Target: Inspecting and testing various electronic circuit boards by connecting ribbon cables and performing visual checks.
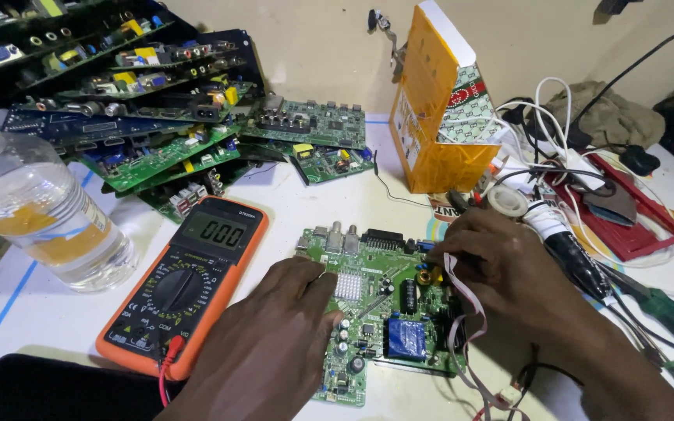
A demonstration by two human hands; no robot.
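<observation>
bottle (pixel 37 210) cut by left edge | circuit board (pixel 376 312) partly under hands | r. fingertips hidden

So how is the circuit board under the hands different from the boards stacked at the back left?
The circuit board under the left hand and right hand lies flat and alone on the table; the stacked boards overlap, some tilted. It is touched by both hands; the stack is untouched. All are green with small parts.
</observation>
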